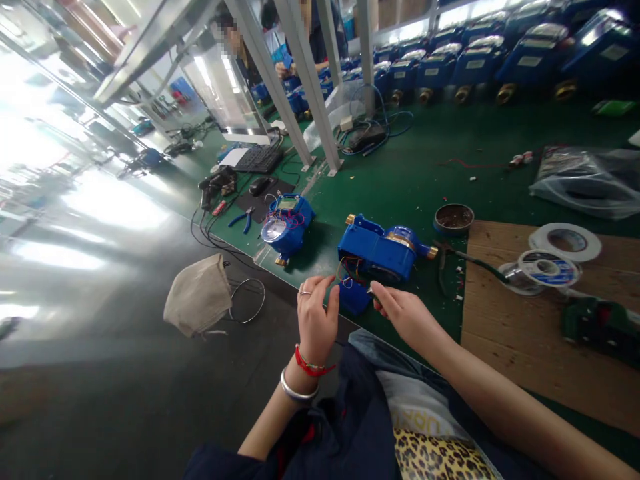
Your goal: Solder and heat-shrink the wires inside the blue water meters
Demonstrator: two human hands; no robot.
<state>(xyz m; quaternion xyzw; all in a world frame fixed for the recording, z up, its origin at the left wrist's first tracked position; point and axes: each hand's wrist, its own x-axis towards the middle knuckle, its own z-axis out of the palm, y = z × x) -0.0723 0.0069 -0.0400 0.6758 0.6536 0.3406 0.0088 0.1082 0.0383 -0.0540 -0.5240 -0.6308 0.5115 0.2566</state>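
Note:
A blue water meter (367, 248) with brass end fittings lies on its side on the green bench top, its wires (350, 267) hanging out toward me. Just below those wires is a blue cover (354, 297). My left hand (317, 313) is at the cover's left, fingers stretched and thumb apart, with the fingertips close to the wires. On the other side, my right hand (400, 312) is closed in a pinch; a small shiny tip shows at its fingers, too small to name. A second blue water meter (287, 225) with exposed wires stands to the left.
Cardboard (500, 333) at right carries a tape roll (565, 241) and a solder wire spool (543, 270). A round tin (453, 219) and pliers (243, 219) lie nearby. Several blue meters (475, 63) line the back. A stool (197, 297) stands left; a person (320, 33) works beyond metal posts.

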